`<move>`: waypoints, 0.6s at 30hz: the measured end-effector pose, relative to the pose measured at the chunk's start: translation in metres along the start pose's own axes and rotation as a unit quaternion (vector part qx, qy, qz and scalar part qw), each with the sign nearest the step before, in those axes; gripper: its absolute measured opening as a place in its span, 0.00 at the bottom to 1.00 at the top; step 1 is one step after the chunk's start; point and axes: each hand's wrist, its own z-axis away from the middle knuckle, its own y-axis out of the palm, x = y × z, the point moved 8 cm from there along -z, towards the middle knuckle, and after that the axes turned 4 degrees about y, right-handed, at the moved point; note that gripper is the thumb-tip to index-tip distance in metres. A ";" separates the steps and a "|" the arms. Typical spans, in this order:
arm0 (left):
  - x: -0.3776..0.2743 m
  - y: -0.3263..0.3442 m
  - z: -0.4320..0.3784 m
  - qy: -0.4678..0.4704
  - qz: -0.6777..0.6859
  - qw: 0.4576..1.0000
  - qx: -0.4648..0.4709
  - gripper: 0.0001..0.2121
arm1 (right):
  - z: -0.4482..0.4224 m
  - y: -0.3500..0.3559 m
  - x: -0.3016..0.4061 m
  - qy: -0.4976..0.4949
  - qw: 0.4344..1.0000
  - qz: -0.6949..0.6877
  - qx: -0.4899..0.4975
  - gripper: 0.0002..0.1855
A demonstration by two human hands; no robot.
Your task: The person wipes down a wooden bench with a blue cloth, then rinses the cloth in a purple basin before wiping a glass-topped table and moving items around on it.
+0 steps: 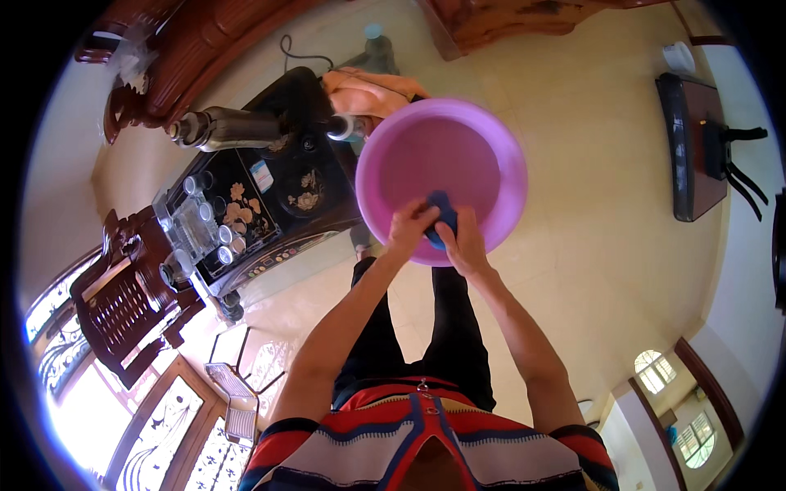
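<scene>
Both my hands hold a bunched dark blue cloth (443, 212) over the near part of a pink plastic basin (513, 178). My left hand (410, 228) grips the cloth from the left, fingers curled on it. On the other side, my right hand (466, 242) is closed around it with the thumb pressed on its near end. The basin's inside looks pink and smooth; whether it holds water I cannot tell. An orange cloth (362, 92) lies just behind the basin to the left.
To the left stands a black tea table (295, 184) bearing a metal thermos (227, 129), a bottle (347, 127) and several glasses (206, 212). A carved wooden chair (120, 301) is beyond it. At right, a dark board-like object (697, 147) is by the wall, near a white tub (678, 57).
</scene>
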 end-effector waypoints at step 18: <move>0.035 -0.006 -0.074 -0.014 -0.553 0.833 -0.028 0.27 | -0.089 0.074 -0.072 -0.199 0.887 0.387 0.157 0.30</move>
